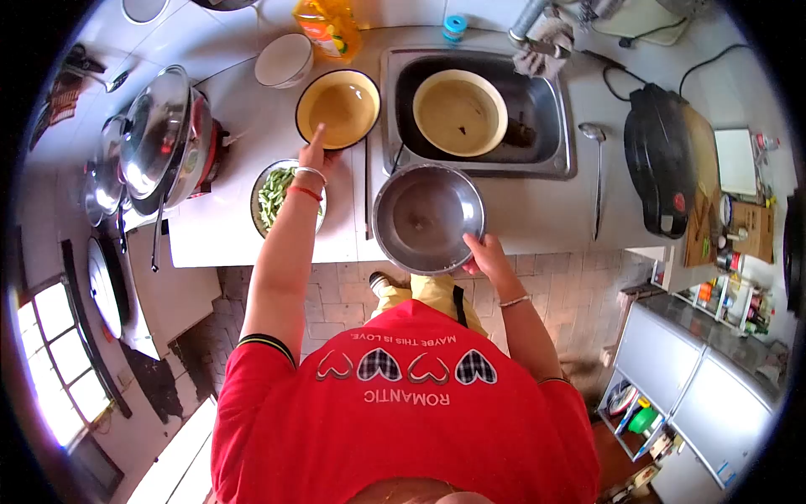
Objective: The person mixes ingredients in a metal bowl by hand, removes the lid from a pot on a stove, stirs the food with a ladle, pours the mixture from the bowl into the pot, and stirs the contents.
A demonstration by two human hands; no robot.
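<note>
My left hand (313, 154) grips the near rim of a yellow enamel bowl (337, 109) with a dark rim, one digit pointing in over its edge. The bowl stands on the counter left of the sink and seems to hold liquid. My right hand (489, 256) holds the right rim of a steel bowl (411, 197) at the counter's front edge, below the sink; a little liquid seems to lie in its bottom. Under my left wrist is a plate of cut green vegetables (275, 195). A cream basin (460, 111) of cloudy water sits in the sink.
The steel sink (564, 160) is set into the counter. A ladle (595, 181) and a black electric appliance (657, 160) lie to the right. A white bowl (284, 60) and an orange bag (327, 29) stand behind. A lidded pan (159, 134) is at far left.
</note>
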